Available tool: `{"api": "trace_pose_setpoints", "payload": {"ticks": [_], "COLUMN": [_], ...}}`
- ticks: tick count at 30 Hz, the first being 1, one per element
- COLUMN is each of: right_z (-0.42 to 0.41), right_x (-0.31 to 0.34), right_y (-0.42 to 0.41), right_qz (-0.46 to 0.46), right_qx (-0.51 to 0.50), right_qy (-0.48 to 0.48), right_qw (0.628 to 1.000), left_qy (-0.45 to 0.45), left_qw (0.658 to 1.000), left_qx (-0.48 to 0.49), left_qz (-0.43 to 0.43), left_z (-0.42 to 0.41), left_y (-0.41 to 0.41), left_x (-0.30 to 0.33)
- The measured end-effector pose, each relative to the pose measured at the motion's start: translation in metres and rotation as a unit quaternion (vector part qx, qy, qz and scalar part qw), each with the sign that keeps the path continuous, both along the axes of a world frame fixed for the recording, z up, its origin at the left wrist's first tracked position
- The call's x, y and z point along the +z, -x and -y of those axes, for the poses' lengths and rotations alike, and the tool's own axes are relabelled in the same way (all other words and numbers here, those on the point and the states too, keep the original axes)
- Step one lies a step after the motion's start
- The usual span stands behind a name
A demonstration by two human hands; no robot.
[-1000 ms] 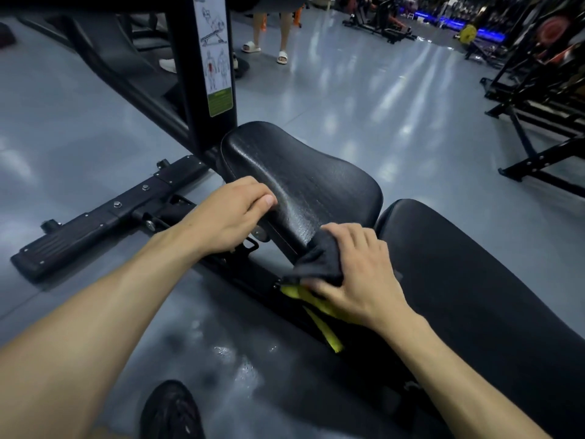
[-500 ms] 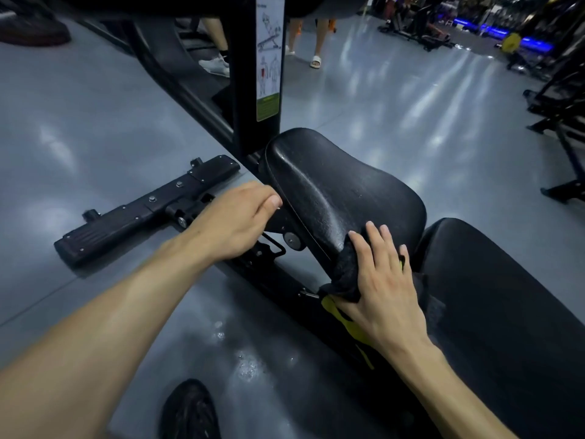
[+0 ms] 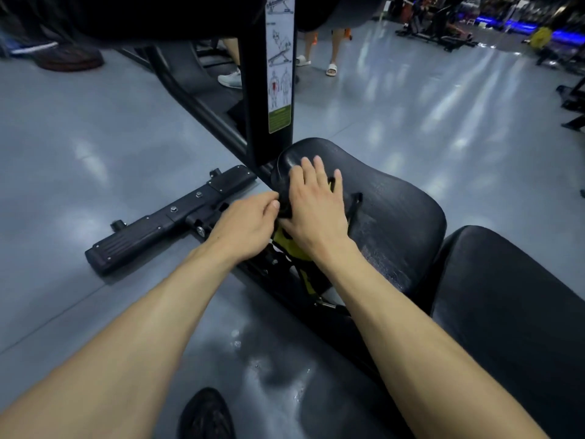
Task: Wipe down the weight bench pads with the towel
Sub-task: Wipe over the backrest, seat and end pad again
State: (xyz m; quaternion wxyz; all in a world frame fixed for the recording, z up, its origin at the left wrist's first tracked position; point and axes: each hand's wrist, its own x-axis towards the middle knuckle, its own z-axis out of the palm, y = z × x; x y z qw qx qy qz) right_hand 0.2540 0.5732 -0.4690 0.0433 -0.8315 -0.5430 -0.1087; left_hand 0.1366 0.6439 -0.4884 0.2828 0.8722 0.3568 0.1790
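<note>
My right hand (image 3: 313,210) lies flat, fingers straight and spread, pressing a dark cloth towel with a yellow underside (image 3: 289,247) against the far left end of the black cracked-vinyl seat pad (image 3: 395,210) of the weight bench. The towel is mostly hidden under my palm; its yellow part hangs off the pad's left edge, below my wrist. My left hand (image 3: 245,224) sits just left of it, fingers curled at the pad's left edge, thumb beside the bunched dark cloth; I cannot tell whether it grips the cloth or the pad. A thin black strap (image 3: 354,204) lies on the pad just right of my right hand. The larger black vinyl back pad (image 3: 512,312) fills the near right. A black steel upright post (image 3: 256,99) bearing a white exercise-diagram label (image 3: 280,64) rises just beyond the seat pad. A black ribbed foot bar (image 3: 171,218) stretches left across the glossy grey floor (image 3: 79,153). My black shoe (image 3: 205,416) shows at the near edge.
</note>
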Motion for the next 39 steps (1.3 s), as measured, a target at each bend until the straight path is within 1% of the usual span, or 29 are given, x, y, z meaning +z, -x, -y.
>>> {"api": "trace_pose_setpoints", "payload": {"ticks": [2, 4, 6, 9, 11, 13, 15, 17, 19, 21, 23, 26, 28, 30, 32, 34, 36, 39], "right_z": [0.007, 0.040, 0.076, 0.100, 0.091, 0.072, 0.040, -0.004, -0.051, -0.080, -0.078, -0.034, -0.007, -0.001, -0.013, -0.034, -0.064, -0.116], "right_x": [-0.004, -0.016, -0.033, -0.047, -0.045, -0.038, -0.027, -0.013, 0.005, 0.015, 0.011, -0.010, -0.023, -0.026, -0.019, -0.006, 0.007, 0.032], "right_y": [0.000, 0.000, -0.001, -0.006, -0.008, -0.009, -0.012, -0.018, -0.020, -0.017, -0.012, -0.005, -0.003, -0.007, -0.012, -0.015, -0.022, -0.046], "right_qz": [0.023, 0.044, 0.058, 0.062, 0.054, 0.046, 0.021, -0.005, -0.045, -0.079, -0.061, -0.004, 0.013, 0.014, -0.007, -0.037, -0.099, -0.210], "right_qx": [0.001, 0.016, 0.049, 0.067, 0.061, 0.056, 0.048, 0.041, 0.022, -0.011, -0.024, 0.000, 0.010, 0.014, 0.011, 0.006, -0.022, -0.107], "right_qy": [-0.011, -0.030, -0.029, -0.016, -0.014, -0.001, 0.007, -0.001, -0.015, -0.025, -0.045, -0.093, -0.095, -0.073, -0.042, -0.035, -0.061, -0.089], "right_qw": [1.000, 0.998, 0.997, 0.996, 0.997, 0.997, 0.999, 0.999, 0.999, 0.997, 0.997, 0.996, 0.995, 0.997, 0.999, 0.999, 0.993, 0.968], "left_qy": [0.015, 0.030, 0.055, 0.076, 0.091, 0.101, 0.101, 0.094, 0.086, 0.079, 0.079, 0.052, 0.025, 0.005, -0.009, 0.006, 0.035, 0.050], "left_qw": [1.000, 0.999, 0.996, 0.994, 0.994, 0.995, 0.994, 0.994, 0.994, 0.995, 0.996, 0.998, 0.998, 0.998, 0.999, 1.000, 0.995, 0.989], "left_qx": [0.024, -0.015, -0.054, -0.073, -0.064, -0.022, 0.029, 0.057, 0.065, 0.061, 0.046, 0.002, -0.040, -0.055, -0.037, 0.013, 0.057, 0.066], "left_qz": [0.005, -0.019, -0.041, -0.033, -0.018, 0.006, 0.017, 0.012, 0.004, -0.001, 0.002, -0.019, -0.043, -0.037, -0.012, 0.026, 0.075, 0.126], "left_z": [-0.006, -0.009, -0.011, -0.017, -0.023, -0.029, -0.036, -0.039, -0.038, -0.036, -0.036, -0.033, -0.030, -0.029, -0.031, -0.036, -0.040, -0.040], "left_y": [0.004, 0.005, 0.006, 0.009, 0.012, 0.015, 0.018, 0.021, 0.022, 0.023, 0.023, 0.020, 0.017, 0.011, 0.006, 0.002, -0.002, -0.008], "left_x": [0.000, -0.002, -0.005, -0.009, -0.010, -0.011, -0.011, -0.011, -0.012, -0.011, -0.010, -0.013, -0.015, -0.018, -0.018, -0.016, -0.012, -0.004]}}
